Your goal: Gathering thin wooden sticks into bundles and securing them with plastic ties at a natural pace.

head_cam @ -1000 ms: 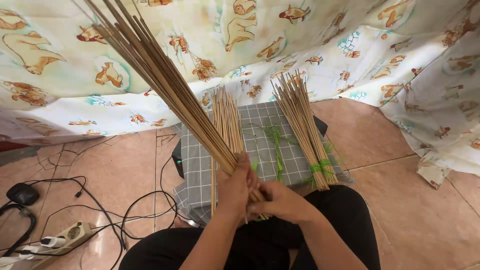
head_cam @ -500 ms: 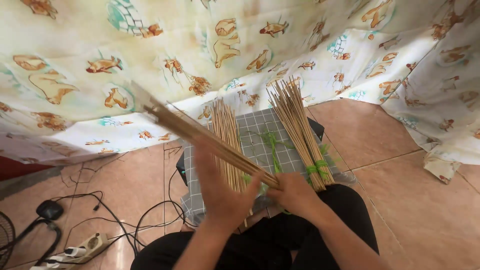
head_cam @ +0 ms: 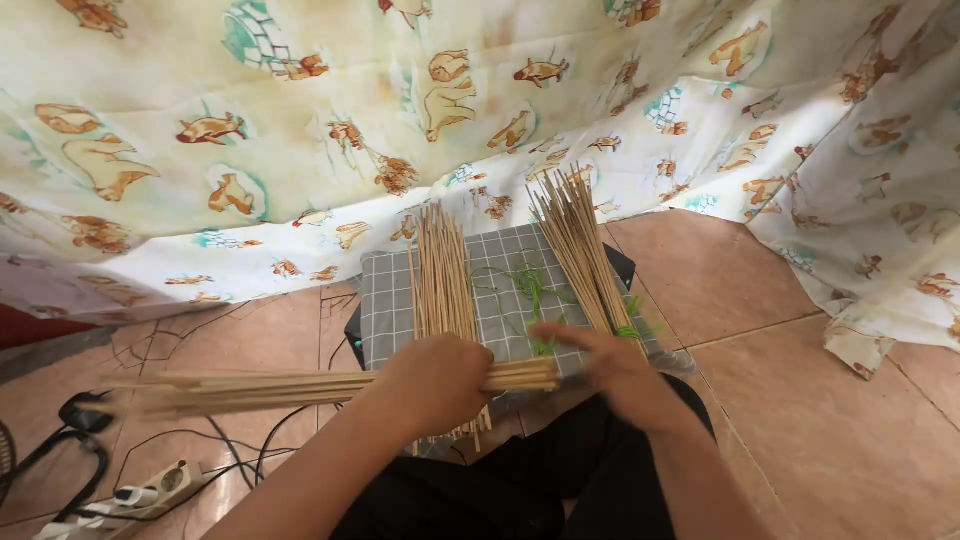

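Left hand [head_cam: 435, 385] grips bundle of thin tan bamboo sticks [head_cam: 300, 388], lying level, untied. Right hand [head_cam: 610, 365] open at its end. Loose grip, and sticks likely slide out, scattering onto tiled floor [head_cam: 780, 420].

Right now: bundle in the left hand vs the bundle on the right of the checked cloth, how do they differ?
The held bundle lies level, pointing left over the floor, gripped by the left hand; the tied bundle rests on the checked cloth, pointing away. The tied bundle has green string round its near end; none shows on the held bundle. Both are thin tan sticks.
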